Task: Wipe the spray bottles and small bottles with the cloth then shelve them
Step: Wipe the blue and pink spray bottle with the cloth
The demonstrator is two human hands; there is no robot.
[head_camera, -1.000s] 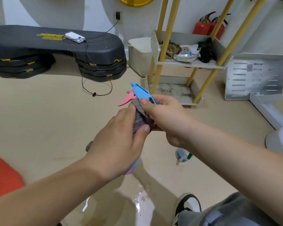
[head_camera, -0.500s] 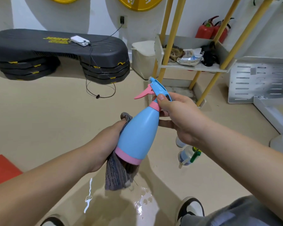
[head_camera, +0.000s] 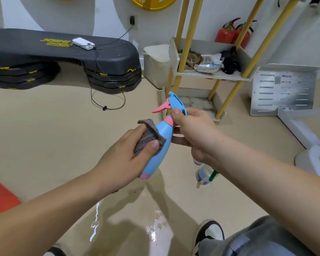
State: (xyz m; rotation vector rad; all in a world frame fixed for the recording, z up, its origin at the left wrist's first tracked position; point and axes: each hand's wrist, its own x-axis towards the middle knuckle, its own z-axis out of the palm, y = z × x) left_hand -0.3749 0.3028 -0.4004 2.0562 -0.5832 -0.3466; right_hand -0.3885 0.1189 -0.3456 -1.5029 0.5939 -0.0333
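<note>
**Hands**
1. Your left hand [head_camera: 122,159] is curled round the cloth [head_camera: 148,138]. The thumb presses it against the upper body of the spray bottle [head_camera: 163,133].
2. Your right hand [head_camera: 194,130] pinches the bottle at its neck. The thumb lies on the pink collar, just below the trigger head. The other fingers wrap behind the neck.

**Location**
3. The spray bottle is held in the air between both hands, above the floor [head_camera: 44,137] and in front of the shelf [head_camera: 211,75]. It touches neither.
4. 1 small bottle [head_camera: 203,175] lies on the floor under your right forearm, partly hidden.

**Progress (judgement)**
5. The step in hand is wiping 1 spray bottle, with the cloth on the upper body.
6. No bottle is visible on the shelf. The top tier holds rags and packets. The bottom tier [head_camera: 198,105] shows no bottle.
7. Left to do: finish this wipe, shelve the bottle, then wipe and shelve the small bottle. Whether other bottles wait out of view cannot be told.

**Appearance**
8. The spray bottle has a tapered light-blue body, a pink base band, a pink collar, a blue head and a pink trigger.
9. It is tilted, with the head up and towards the shelf and the base towards you.
10. The cloth is grey, ribbed and folded.
11. Water [head_camera: 155,231] glistens on the floor near your shoe.
</note>
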